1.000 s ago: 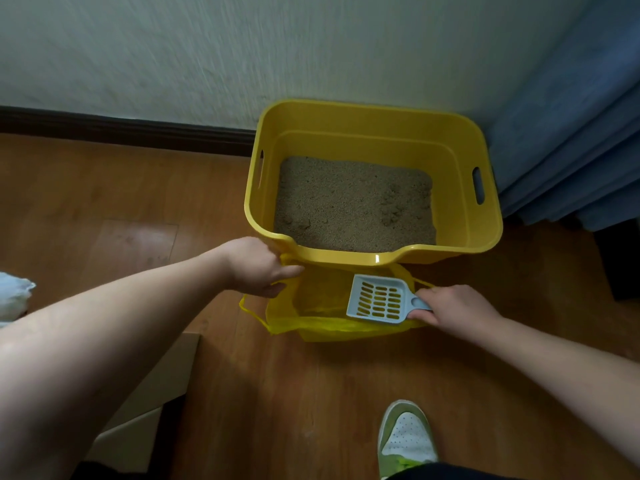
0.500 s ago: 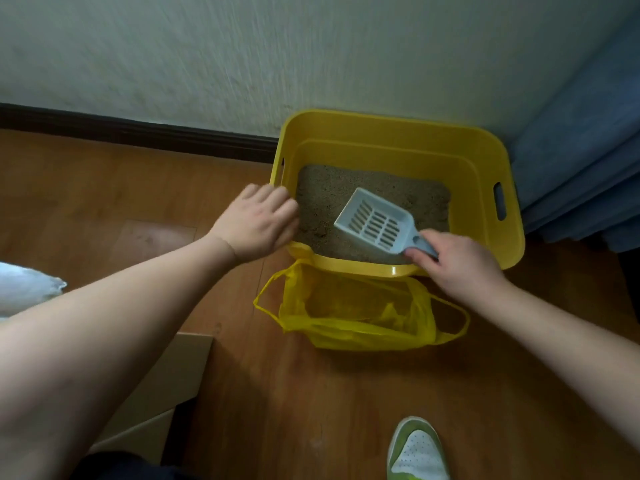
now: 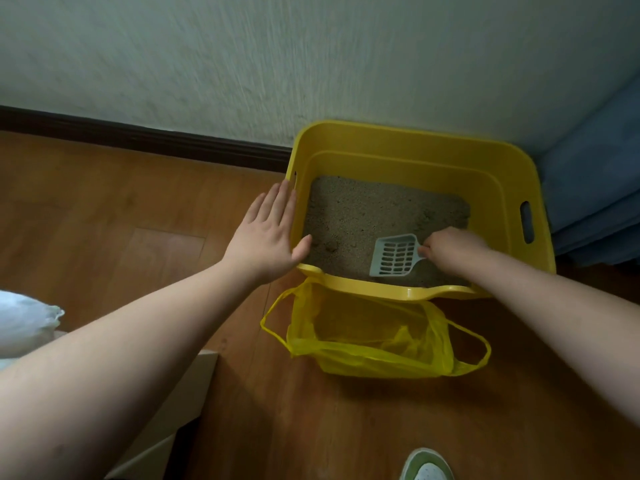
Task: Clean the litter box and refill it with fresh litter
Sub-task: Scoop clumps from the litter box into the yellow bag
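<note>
While right hand (image 3: 446, 247) grips scoop (image 3: 394, 255) (in litter (image 3: 374, 216))

R hand (image 3: 446, 249) has carried the scoop (image 3: 394, 255) from over the yellow bag (image 3: 374, 344) up past the litter box (image 3: 408, 143) front rim and down inside; scoop head now sits low on the litter (image 3: 374, 209) near the front, w/ handle pinched in curled fingers. L hand (image 3: 268, 233) let go of the bag edge, went to the box's left rim, now flat w/ straight fingers against it. Bag mouth now sags open unheld.
</note>
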A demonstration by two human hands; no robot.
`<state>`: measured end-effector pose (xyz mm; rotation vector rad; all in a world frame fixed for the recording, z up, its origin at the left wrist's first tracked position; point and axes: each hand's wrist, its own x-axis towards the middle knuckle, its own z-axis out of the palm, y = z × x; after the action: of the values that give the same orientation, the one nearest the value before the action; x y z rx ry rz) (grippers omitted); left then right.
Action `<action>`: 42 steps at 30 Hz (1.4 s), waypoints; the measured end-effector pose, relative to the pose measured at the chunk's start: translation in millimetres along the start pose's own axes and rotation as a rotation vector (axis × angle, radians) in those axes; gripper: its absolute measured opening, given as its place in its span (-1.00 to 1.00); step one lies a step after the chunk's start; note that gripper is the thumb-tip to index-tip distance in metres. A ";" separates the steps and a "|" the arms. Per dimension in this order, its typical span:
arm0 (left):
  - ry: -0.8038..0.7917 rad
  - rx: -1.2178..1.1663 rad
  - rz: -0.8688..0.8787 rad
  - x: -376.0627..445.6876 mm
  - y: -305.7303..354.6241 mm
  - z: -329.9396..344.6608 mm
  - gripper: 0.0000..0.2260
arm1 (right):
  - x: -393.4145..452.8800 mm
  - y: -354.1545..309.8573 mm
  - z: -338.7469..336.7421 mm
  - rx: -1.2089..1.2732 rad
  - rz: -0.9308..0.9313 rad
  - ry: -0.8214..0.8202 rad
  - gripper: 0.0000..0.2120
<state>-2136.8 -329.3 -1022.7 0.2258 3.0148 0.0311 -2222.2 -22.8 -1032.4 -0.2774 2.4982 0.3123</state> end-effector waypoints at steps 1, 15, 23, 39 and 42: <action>-0.001 0.009 0.004 -0.1 0.6 0.2 -0.26 | 3.4 -3.1 3.6 -0.009 0.006 -0.010 -0.69; 0.040 0.024 0.050 3.1 4.1 2.9 -0.38 | 54.0 -59.5 19.6 0.100 -0.124 -0.019 -0.74; -0.013 0.009 -0.022 3.8 4.1 4.0 -0.37 | 68.4 -92.0 14.0 0.184 -0.181 -0.001 -0.73; -0.034 -0.007 -0.027 5.1 0.3 7.1 -0.40 | 58.9 -62.8 21.3 0.496 -0.140 -0.051 -0.67; -0.014 -0.027 -0.028 5.0 -1.2 9.3 -0.40 | 50.2 -43.7 16.3 0.591 -0.188 -0.053 -0.70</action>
<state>-2140.8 -329.6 -1032.6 0.1798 3.0009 0.0673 -2241.8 -66.0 -1081.8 -0.2496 2.3624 -0.4839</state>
